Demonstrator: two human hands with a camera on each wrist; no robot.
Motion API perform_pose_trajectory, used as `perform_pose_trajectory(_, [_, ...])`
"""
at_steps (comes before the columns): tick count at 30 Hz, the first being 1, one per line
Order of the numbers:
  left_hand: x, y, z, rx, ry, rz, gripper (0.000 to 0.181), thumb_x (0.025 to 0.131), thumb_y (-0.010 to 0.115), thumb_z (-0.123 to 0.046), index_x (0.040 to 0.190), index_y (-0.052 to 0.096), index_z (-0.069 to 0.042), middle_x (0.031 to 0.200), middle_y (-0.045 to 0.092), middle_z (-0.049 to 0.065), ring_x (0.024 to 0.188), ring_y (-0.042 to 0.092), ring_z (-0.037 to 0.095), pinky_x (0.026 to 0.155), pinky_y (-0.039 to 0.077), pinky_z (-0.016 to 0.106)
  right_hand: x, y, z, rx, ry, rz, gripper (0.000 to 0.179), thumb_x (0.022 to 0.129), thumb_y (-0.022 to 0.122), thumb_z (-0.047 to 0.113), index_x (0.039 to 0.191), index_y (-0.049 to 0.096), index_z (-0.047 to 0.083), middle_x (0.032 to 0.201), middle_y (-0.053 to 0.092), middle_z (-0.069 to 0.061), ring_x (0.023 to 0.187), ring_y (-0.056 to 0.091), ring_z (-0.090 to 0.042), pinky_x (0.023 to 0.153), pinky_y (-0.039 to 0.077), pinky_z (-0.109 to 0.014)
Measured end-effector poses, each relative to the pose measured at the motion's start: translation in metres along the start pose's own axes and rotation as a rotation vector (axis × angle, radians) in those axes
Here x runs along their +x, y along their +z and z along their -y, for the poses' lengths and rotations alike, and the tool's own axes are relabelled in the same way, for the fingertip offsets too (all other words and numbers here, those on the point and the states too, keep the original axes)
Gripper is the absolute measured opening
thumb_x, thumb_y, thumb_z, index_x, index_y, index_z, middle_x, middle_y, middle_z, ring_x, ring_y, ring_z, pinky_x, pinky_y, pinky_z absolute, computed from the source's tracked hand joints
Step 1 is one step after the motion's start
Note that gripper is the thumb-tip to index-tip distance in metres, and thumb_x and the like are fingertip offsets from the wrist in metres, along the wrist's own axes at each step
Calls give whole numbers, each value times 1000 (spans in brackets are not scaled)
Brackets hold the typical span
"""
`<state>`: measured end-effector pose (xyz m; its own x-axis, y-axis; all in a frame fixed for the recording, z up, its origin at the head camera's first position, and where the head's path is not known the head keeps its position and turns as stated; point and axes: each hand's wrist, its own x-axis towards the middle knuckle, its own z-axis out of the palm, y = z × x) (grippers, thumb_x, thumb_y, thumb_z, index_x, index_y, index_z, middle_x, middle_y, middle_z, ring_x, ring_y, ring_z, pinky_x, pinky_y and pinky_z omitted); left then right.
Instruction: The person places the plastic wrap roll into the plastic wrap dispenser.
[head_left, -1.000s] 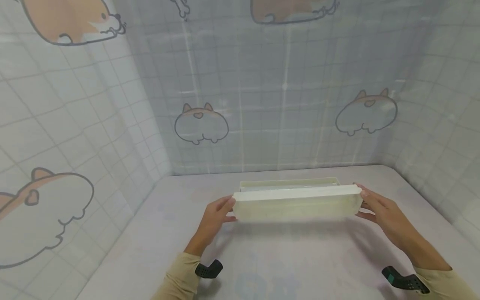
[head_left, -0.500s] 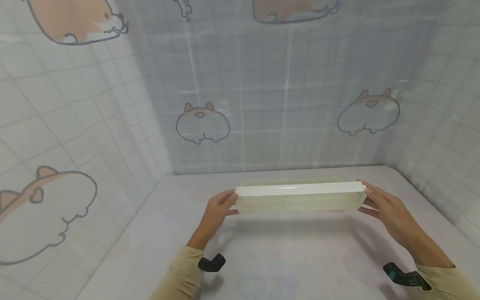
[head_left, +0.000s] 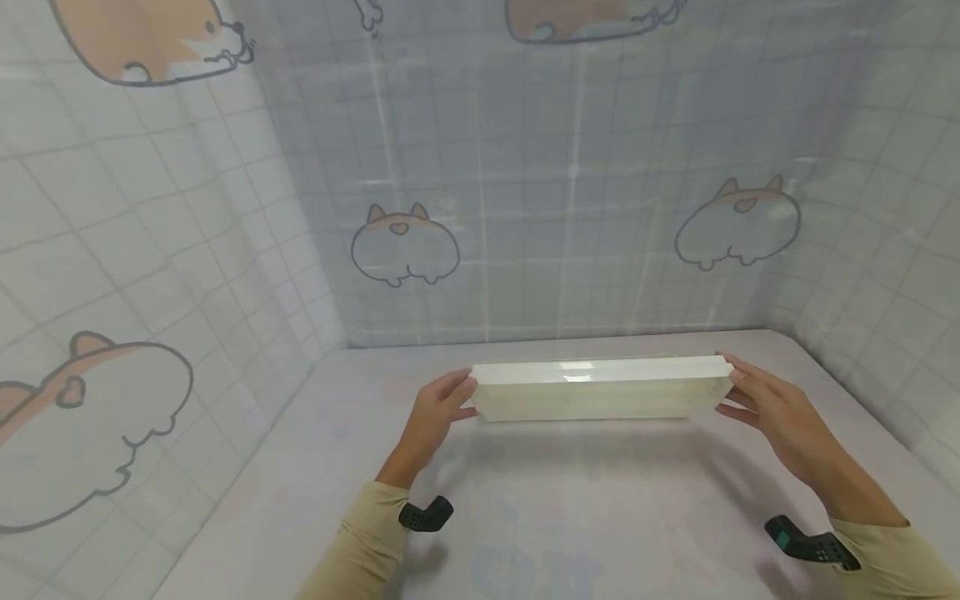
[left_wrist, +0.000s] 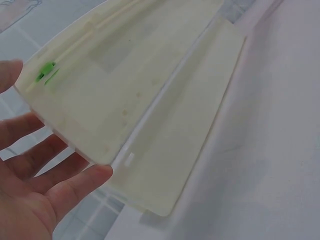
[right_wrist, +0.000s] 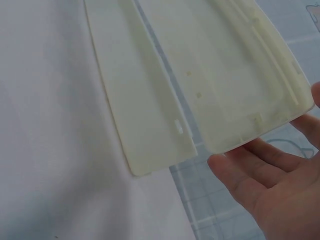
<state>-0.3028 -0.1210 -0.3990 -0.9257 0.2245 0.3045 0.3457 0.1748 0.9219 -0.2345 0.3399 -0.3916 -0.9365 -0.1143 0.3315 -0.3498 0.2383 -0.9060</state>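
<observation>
A long, pale cream plastic lid [head_left: 600, 372] is held level by both hands, one at each end. My left hand [head_left: 431, 418] pinches its left end, thumb on top and fingers below. The right hand [head_left: 780, 425] grips the opposite end the same way. In the left wrist view the lid's ribbed inner side shows, with a small bright green piece [left_wrist: 46, 71] near its edge. Below it stands a cream plastic box [left_wrist: 175, 120] on the table. A narrow gap separates lid and box in both wrist views. The head view mostly hides the box behind the lid.
The pale table [head_left: 585, 500] carries shadows of both arms and the lid. Tiled sheeting with cartoon dogs forms a back wall [head_left: 562, 208] and side walls. A black wrist device [head_left: 426, 514] sits by the left sleeve, with another [head_left: 812, 543] by the right.
Both hands have moved the lid slightly away and up in the head view. The rim of the box, visible behind it earlier, is now covered from sight.
</observation>
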Motion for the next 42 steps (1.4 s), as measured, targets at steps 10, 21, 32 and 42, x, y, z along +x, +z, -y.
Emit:
perform_pose_trajectory(10, [12,-3,4,-47,-35,-17,61,98,64,-44,143,54,-3,142,54,14,125,58,31,92,55,38,12,4,2,14,-21,-32,58,107,50,22,154,29,-5,148,44,2,116,58,2,91,52,-21])
perform_pose_trajectory(21, [18,-1,1,-13,-62,37,61,99,63,-40,147,50,-5,148,49,14,128,55,31,95,53,35,18,1,1,-15,-71,-97,57,105,54,16,153,32,-6,142,49,1,115,57,0,91,50,-16])
perform_pose_trajectory(32, [18,-2,2,151,17,12,53,102,59,-40,146,53,-11,143,56,1,131,53,22,109,42,47,21,4,1,-50,-57,-96,59,105,55,15,155,30,-1,154,39,-9,122,49,6,95,45,-14])
perform_pose_trajectory(42, [20,1,1,159,39,-28,49,101,62,-33,144,54,-10,141,58,4,134,49,26,111,38,54,21,5,2,-98,-83,-82,54,106,53,18,153,34,-1,148,44,-9,127,44,1,96,43,-10])
